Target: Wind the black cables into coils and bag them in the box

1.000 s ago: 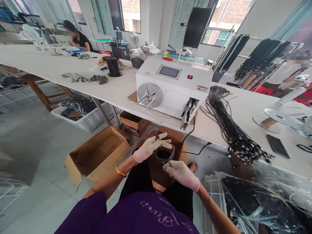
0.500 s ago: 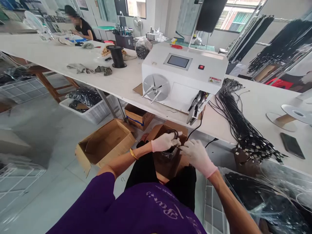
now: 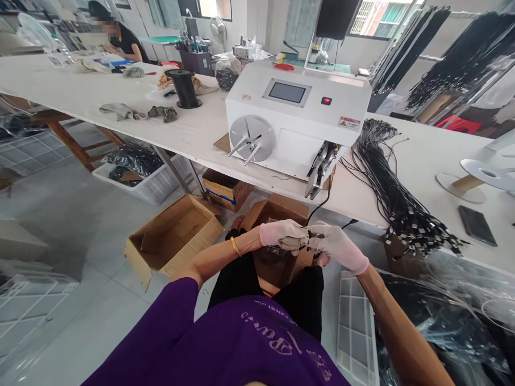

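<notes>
My left hand (image 3: 288,236), in a white and pink glove, is closed above an open cardboard box (image 3: 295,206) between my legs. My right hand (image 3: 336,245), gloved alike, meets it from the right with its fingers pinched together. Fingertips of both hands touch around something small and dark that I cannot make out. Clear plastic wrapping (image 3: 273,250) shows inside the box, partly covered by my left hand.
A white machine (image 3: 298,118) with a winding disc stands on the long table (image 3: 209,139). Right of it lie a bundle of black cables (image 3: 392,177), a phone (image 3: 477,225) and a spool (image 3: 469,182). Another open box (image 3: 173,236) sits left; a person (image 3: 124,40) works far left.
Both hands have shifted right and come together. The black coiled cable seen in my left hand before no longer shows there. The camera view has tilted slightly.
</notes>
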`<state>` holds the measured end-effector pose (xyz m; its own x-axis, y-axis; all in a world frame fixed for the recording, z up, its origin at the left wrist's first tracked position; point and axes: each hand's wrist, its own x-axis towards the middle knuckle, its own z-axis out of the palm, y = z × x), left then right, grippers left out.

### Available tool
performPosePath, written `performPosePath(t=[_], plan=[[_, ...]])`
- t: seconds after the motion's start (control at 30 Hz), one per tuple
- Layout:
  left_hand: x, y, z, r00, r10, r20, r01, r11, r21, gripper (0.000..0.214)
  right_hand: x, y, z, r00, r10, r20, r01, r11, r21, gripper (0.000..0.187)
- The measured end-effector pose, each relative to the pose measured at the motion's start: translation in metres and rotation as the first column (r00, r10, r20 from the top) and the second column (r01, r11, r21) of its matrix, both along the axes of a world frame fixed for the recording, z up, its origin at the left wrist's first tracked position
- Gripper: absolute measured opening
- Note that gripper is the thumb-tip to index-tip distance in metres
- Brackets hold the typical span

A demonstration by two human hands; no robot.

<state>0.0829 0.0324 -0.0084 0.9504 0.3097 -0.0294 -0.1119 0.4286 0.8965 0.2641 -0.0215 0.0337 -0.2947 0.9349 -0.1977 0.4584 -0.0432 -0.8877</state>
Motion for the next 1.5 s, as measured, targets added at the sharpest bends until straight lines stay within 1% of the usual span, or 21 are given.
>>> performPosePath(t=[0.1, 0.2, 0.3, 0.37, 0.4, 0.47, 0.53, 0.57, 0.63, 0.73, 0.8, 0.87, 0.9, 0.97, 1.03, 1.07, 1.13, 1.23, 1.33, 1.43, 1.5], plan=[[0.009, -0.004, 0.002, 0.996, 0.081, 0.025, -0.081, 0.997, 0.004, 0.034, 0.004, 0.004, -0.001, 0.993, -0.077, -0.086, 0.067, 0.990, -0.123, 0.035], [0.014, -0.007, 0.007, 0.968, 0.251, -0.025, -0.247, 0.963, 0.103, 0.036, 0.007, 0.004, -0.003, 0.960, -0.154, -0.235, 0.099, 0.969, -0.227, 0.036], [0.013, -0.006, 0.012, 0.879, 0.473, -0.062, -0.437, 0.850, 0.295, 0.032, 0.009, 0.002, -0.005, 0.872, -0.248, -0.423, 0.125, 0.947, -0.298, 0.035], [0.009, -0.002, 0.015, 0.835, 0.546, -0.071, -0.475, 0.780, 0.407, 0.030, 0.010, 0.001, -0.008, 0.802, -0.286, -0.524, 0.137, 0.943, -0.304, 0.034], [0.007, 0.000, 0.017, 0.832, 0.547, -0.093, -0.463, 0.776, 0.429, 0.030, 0.009, 0.002, -0.010, 0.775, -0.295, -0.559, 0.144, 0.944, -0.298, 0.033], [0.005, 0.005, 0.018, 0.858, 0.485, -0.171, -0.390, 0.830, 0.398, 0.033, 0.007, 0.004, -0.015, 0.733, -0.311, -0.605, 0.169, 0.945, -0.280, 0.032], [0.005, 0.008, 0.018, 0.898, 0.365, -0.245, -0.298, 0.915, 0.271, 0.039, 0.003, 0.008, -0.020, 0.705, -0.314, -0.635, 0.198, 0.948, -0.249, 0.032], [0.005, 0.009, 0.017, 0.908, 0.321, -0.268, -0.269, 0.939, 0.216, 0.043, 0.000, 0.011, -0.022, 0.699, -0.306, -0.646, 0.204, 0.952, -0.230, 0.032], [0.008, 0.010, 0.016, 0.903, 0.333, -0.273, -0.287, 0.938, 0.194, 0.049, -0.005, 0.016, -0.025, 0.702, -0.287, -0.651, 0.214, 0.958, -0.191, 0.033], [0.009, 0.012, 0.015, 0.883, 0.421, -0.209, -0.380, 0.901, 0.211, 0.050, -0.009, 0.024, -0.024, 0.770, -0.283, -0.571, 0.271, 0.956, -0.109, 0.033], [0.006, 0.016, 0.017, 0.918, 0.359, -0.171, -0.348, 0.933, 0.095, 0.047, -0.006, 0.030, -0.019, 0.859, -0.276, -0.432, 0.321, 0.946, 0.035, 0.033], [0.002, 0.022, 0.020, 0.964, 0.233, -0.132, -0.243, 0.968, -0.062, 0.044, 0.003, 0.036, -0.012, 0.945, -0.218, -0.242, 0.284, 0.916, 0.283, 0.035], [0.000, 0.026, 0.022, 0.980, 0.172, -0.104, -0.184, 0.976, -0.117, 0.041, 0.009, 0.040, -0.008, 0.978, -0.161, -0.129, 0.201, 0.886, 0.418, 0.035], [-0.003, 0.033, 0.026, 0.996, 0.058, -0.060, -0.068, 0.982, -0.176, 0.037, 0.021, 0.047, 0.002, 0.993, -0.018, 0.115, -0.057, 0.790, 0.611, 0.028], [-0.005, 0.040, 0.029, 0.997, -0.050, -0.052, 0.039, 0.979, -0.198, 0.036, 0.032, 0.054, 0.011, 0.938, 0.104, 0.331, -0.305, 0.702, 0.644, 0.020], [-0.005, 0.044, 0.031, 0.994, -0.093, -0.062, 0.080, 0.977, -0.196, 0.036, 0.036, 0.056, 0.015, 0.904, 0.144, 0.403, -0.386, 0.682, 0.621, 0.021], [-0.006, 0.051, 0.034, 0.987, -0.124, -0.098, 0.110, 0.984, -0.144, 0.036, 0.040, 0.059, 0.020, 0.867, 0.180, 0.465, -0.452, 0.676, 0.582, 0.027], [-0.006, 0.060, 0.037, 0.978, -0.006, -0.208, 0.032, 0.992, 0.121, 0.030, 0.040, 0.061, 0.021, 0.873, 0.165, 0.460, -0.432, 0.700, 0.569, 0.028], [-0.004, 0.064, 0.039, 0.942, 0.180, -0.282, -0.070, 0.930, 0.360, 0.017, 0.038, 0.062, 0.018, 0.888, 0.082, 0.452, -0.357, 0.743, 0.566, 0.027], [0.000, 0.065, 0.038, 0.914, 0.317, -0.255, -0.177, 0.875, 0.451, 0.022, 0.037, 0.066, 0.013, 0.907, 0.022, 0.420, -0.284, 0.770, 0.571, 0.025], [0.002, 0.066, 0.036, 0.902, 0.397, -0.170, -0.259, 0.812, 0.524, 0.028, 0.036, 0.069, 0.011, 0.937, -0.001, 0.350, -0.212, 0.794, 0.570, 0.023]])
